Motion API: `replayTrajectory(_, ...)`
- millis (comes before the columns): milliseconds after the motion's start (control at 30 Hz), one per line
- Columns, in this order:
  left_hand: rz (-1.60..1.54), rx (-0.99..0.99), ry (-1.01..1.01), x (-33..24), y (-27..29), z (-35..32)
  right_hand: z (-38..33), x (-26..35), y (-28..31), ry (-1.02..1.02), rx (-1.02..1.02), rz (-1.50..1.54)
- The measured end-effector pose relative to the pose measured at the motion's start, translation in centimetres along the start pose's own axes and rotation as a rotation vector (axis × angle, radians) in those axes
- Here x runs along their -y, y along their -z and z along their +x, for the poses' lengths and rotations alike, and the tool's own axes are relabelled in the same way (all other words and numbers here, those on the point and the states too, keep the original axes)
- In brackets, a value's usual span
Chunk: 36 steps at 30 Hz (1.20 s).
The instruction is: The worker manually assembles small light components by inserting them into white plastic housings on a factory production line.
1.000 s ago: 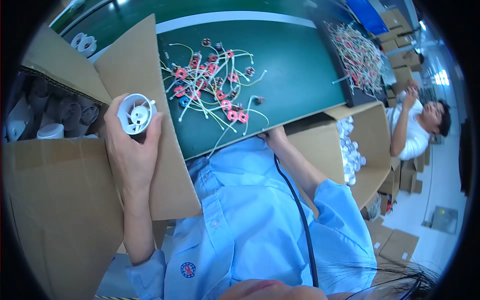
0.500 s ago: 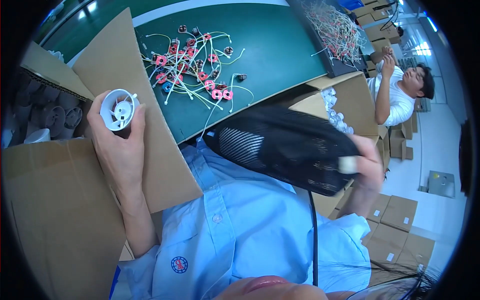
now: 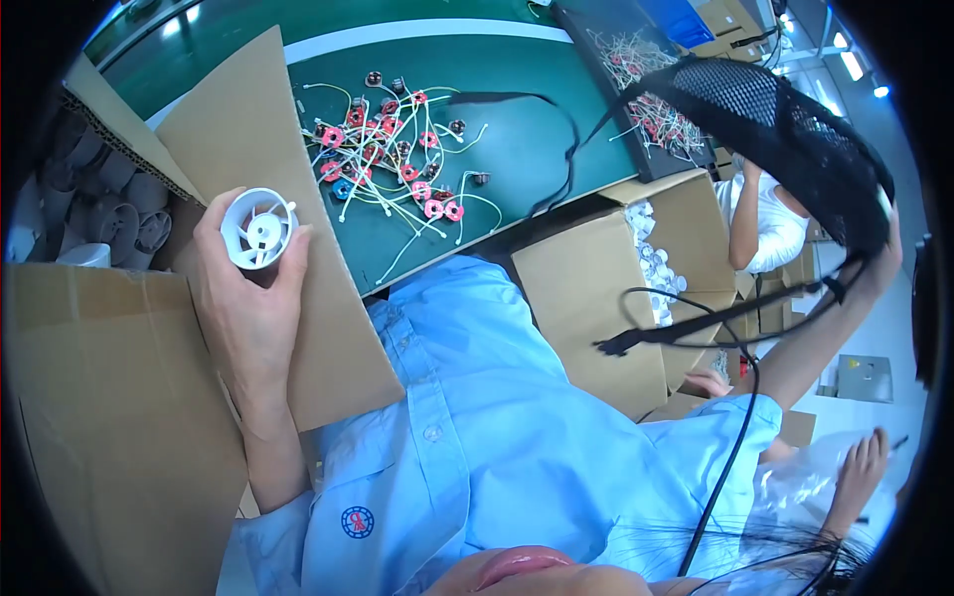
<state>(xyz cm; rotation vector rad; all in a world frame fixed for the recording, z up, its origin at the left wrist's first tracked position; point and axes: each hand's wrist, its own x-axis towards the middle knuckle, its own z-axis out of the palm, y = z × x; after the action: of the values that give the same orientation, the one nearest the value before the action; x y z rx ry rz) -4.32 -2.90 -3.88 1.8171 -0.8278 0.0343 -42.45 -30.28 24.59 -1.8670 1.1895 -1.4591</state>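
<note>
My left hand [image 3: 248, 288] is wrapped round a white plastic fan housing [image 3: 260, 228], a short tube with a small bladed wheel inside. It stays over the edge of the open carton at the left. Raised at the far right, my right hand [image 3: 887, 233] grips a black mesh bag [image 3: 785, 139]. The bag's straps and cord dangle loosely across the box and table edge. Most of my right hand's fingers are hidden behind the bag. On the green table lies a heap of small motors [image 3: 397, 164] with red discs and pale wires.
At the left, an open carton [image 3: 109, 328] holds white tubes [image 3: 114, 214]. Another carton [image 3: 586, 288] contains white round parts [image 3: 661, 268]. A dark tray [image 3: 646, 109] bears more wired parts. One co-worker [image 3: 770, 219] sits beyond it; another person's hand [image 3: 860, 477] is beside a clear plastic bag.
My right hand has lifted the black mesh bag from my lap up to the right, uncovering the carton. My left hand shifted slightly right. A person with a plastic bag has appeared lower right.
</note>
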Motion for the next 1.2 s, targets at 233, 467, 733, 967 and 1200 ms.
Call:
replayTrajectory(233,0.022,0.018,-0.022,0.1,-0.5,0.2,3.4,-6.7,-7.6,-0.062,0.121,0.134)
replayTrajectory(467,0.022,0.052,0.012,0.5,-0.6,0.6,3.5,-23.9,-4.6,-0.180,0.364,0.213)
replayTrajectory(733,0.018,0.027,0.076,0.0,-0.3,0.0,-5.0,-25.5,-8.7,-0.631,0.674,-0.333)
replayTrajectory(967,0.057,0.034,0.099,-0.4,-0.1,0.3,-7.8,-26.1,-9.6,0.183,0.285,-0.968)
replayTrajectory(1200,0.003,0.032,0.077,1.5,-0.5,0.3,-11.0,-14.0,-22.3,0.241,0.474,-0.252)
